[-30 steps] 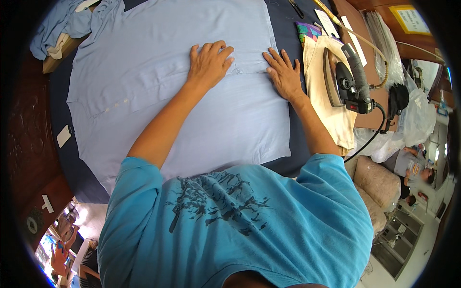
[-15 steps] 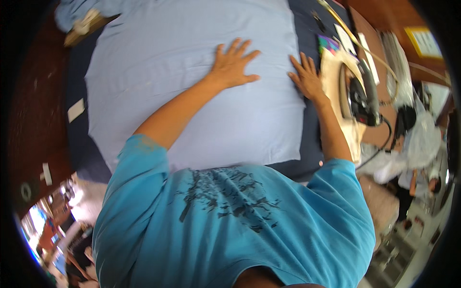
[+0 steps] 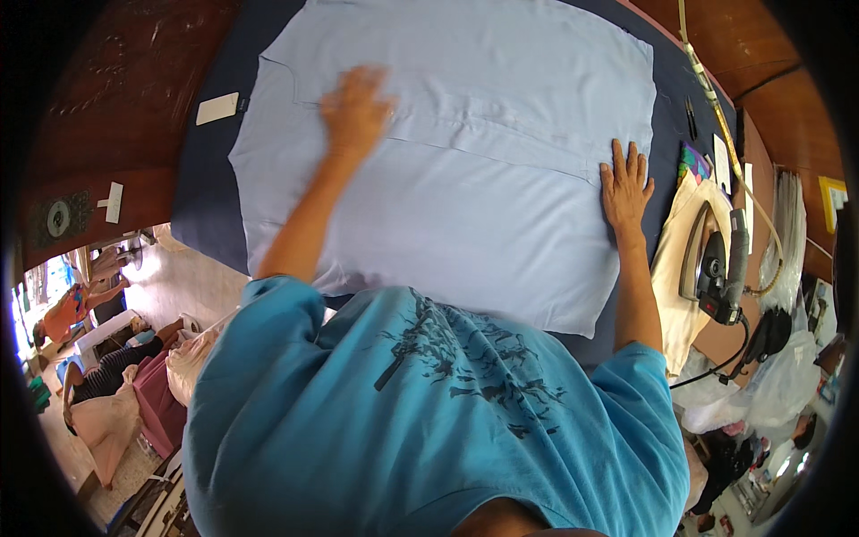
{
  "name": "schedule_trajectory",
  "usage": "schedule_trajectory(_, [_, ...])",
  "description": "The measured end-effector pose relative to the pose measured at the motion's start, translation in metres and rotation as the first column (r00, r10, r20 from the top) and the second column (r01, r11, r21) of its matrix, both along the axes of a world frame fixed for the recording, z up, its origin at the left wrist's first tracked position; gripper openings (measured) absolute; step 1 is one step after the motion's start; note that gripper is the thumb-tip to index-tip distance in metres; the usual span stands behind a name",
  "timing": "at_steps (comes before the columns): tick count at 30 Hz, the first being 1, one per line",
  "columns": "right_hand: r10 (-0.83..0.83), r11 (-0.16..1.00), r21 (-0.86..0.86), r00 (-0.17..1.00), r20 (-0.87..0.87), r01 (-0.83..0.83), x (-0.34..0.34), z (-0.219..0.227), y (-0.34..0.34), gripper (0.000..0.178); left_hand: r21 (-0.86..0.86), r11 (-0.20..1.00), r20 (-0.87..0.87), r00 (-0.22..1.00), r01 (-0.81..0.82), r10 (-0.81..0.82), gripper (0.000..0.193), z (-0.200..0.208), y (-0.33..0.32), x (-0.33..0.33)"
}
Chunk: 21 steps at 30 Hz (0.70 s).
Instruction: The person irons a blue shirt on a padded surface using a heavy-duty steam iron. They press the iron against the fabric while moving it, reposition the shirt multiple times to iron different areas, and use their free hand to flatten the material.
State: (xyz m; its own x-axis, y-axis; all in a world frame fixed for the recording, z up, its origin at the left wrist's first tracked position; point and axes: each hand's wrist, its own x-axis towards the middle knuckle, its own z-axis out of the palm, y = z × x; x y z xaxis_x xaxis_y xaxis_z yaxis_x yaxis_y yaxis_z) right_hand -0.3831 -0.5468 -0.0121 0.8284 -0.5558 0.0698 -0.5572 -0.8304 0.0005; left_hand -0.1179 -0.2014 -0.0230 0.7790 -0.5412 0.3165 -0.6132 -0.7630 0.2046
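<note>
Left hand (image 3: 356,109) has moved toward the navy fabric-topped tabletop (image 3: 206,179)'s left edge, grip too blurred to tell. Pale-blue cloth sheet (image 3: 465,215) lies lengthwise left-to-right; spread right hand (image 3: 627,185) touches it.

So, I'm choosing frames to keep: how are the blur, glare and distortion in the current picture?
Head view: bare left hand blurred, bare right hand much sharper; head view: light-blue fabric softly lit, its creases readable; head view: glare whitens the pale floor at left; head view: fisheye bends the dark-blue table cover's edge and blackens corners.
</note>
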Motion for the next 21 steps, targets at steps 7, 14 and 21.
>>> schedule_trajectory(7, [0.056, 0.998, -0.027, 0.998, -0.013, -0.056, -0.001, 0.008, -0.004, 0.055, 0.322, 0.925, -0.119, 0.961, -0.200, 0.249, 0.050, 0.004, 0.073, 0.053])
schedule_trajectory(14, [0.031, 0.999, 0.012, 0.997, -0.073, -0.030, -0.014, 0.005, -0.012, 0.061, 0.346, 0.905, -0.085, 0.953, -0.246, 0.291, 0.053, -0.005, 0.075, 0.055])
schedule_trajectory(21, [0.189, 0.982, -0.008, 0.974, 0.126, -0.189, -0.034, 0.033, -0.046, 0.064, 0.347, 0.894, -0.054, 0.945, -0.284, 0.322, 0.055, 0.001, 0.069, 0.054])
